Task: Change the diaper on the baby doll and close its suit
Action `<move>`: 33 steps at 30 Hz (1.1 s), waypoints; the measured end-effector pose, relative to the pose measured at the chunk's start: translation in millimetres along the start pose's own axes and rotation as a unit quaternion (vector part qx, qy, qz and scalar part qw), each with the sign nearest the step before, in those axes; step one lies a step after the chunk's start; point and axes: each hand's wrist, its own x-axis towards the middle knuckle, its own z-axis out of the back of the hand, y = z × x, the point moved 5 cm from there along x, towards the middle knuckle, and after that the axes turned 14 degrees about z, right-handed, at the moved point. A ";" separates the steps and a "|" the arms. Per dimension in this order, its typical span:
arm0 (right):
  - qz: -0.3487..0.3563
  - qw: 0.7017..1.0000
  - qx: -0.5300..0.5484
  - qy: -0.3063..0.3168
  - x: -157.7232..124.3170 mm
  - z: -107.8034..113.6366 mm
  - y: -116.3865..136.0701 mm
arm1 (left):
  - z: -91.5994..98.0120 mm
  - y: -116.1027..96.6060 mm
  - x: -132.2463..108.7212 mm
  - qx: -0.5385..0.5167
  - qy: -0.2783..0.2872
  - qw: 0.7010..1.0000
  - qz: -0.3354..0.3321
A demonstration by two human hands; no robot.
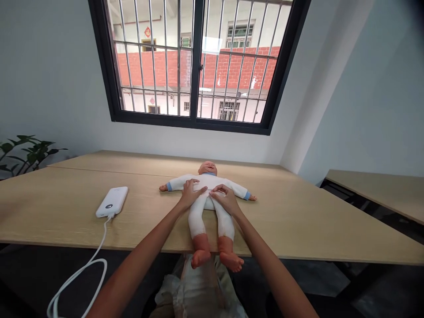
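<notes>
A baby doll (212, 181) lies on its back on a light wood table (285, 216), dressed in a white suit with blue cuffs. Its bare feet hang past the table's near edge. My left hand (192, 194) rests flat on the doll's belly, fingers spread. My right hand (225, 201) lies on its lower belly and hip, close to the left. Neither hand visibly grips the suit. Below the table edge, a crumpled white diaper (195, 291) sits under the doll's feet, partly cut off by the bottom of the picture.
A white power bank (111, 202) lies on the table to the left, its white cable (86, 269) trailing over the edge. A potted plant (26, 152) stands far left, a barred window (195, 62) above, and another table (371, 190) right.
</notes>
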 end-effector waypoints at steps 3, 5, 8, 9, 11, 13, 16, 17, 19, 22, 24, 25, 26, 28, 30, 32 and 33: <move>-0.006 0.998 0.060 0.015 -2.9 -6.9 4.0 | -2.6 -5.1 -6.4 0.043 0.020 0.999 0.000; -0.015 0.996 0.086 0.007 -4.3 -7.1 2.7 | -3.8 -7.5 -8.9 0.069 0.025 0.997 -0.008; -0.032 0.993 0.111 -0.001 -5.3 -5.8 -1.9 | -6.3 -8.3 -10.3 0.096 0.033 0.995 -0.006; -0.038 0.992 0.120 -0.003 -5.5 -5.5 -3.9 | -7.3 -8.2 -10.6 0.101 0.037 0.994 -0.003; -0.053 0.988 0.143 -0.003 -6.2 -5.5 -8.3 | -8.6 -7.9 -11.3 0.106 0.040 0.993 0.001; -0.066 0.984 0.168 -0.004 -7.0 -5.9 -12.2 | -9.1 -7.7 -12.1 0.108 0.038 0.993 0.000; -0.078 0.979 0.189 -0.007 -8.2 -6.8 -15.6 | -8.5 -7.8 -13.1 0.114 0.021 0.993 -0.013; -0.082 0.978 0.192 -0.008 -8.6 -7.0 -16.1 | -8.3 -8.4 -13.3 0.120 0.013 0.992 -0.026; -0.089 0.977 0.194 -0.011 -9.2 -7.5 -16.9 | -7.9 -10.4 -13.8 0.135 -0.005 0.989 -0.060; -0.095 0.976 0.198 -0.014 -9.6 -7.9 -18.6 | -7.8 -13.2 -14.3 0.156 -0.031 0.982 -0.105; -0.099 0.975 0.199 -0.015 -9.8 -7.8 -20.6 | -7.8 -14.0 -14.4 0.165 -0.044 0.978 -0.122; -0.101 0.975 0.196 -0.015 -10.0 -7.6 -21.7 | -8.0 -14.3 -14.5 0.168 -0.049 0.976 -0.129; -0.104 0.976 0.192 -0.015 -10.1 -7.4 -22.7 | -8.3 -14.5 -14.7 0.172 -0.052 0.975 -0.135; -0.110 0.977 0.183 -0.013 -10.5 -6.9 -24.0 | -9.2 -14.7 -15.2 0.178 -0.055 0.972 -0.144; -0.112 0.977 0.182 -0.014 -10.8 -6.6 -24.1 | -10.0 -14.7 -15.8 0.184 -0.056 0.970 -0.147; -0.111 0.976 0.188 -0.017 -10.8 -6.5 -23.7 | -10.2 -15.0 -16.7 0.186 -0.056 0.970 -0.145; -0.109 0.975 0.192 -0.017 -10.7 -6.6 -23.6 | -10.2 -15.4 -17.3 0.186 -0.055 0.970 -0.144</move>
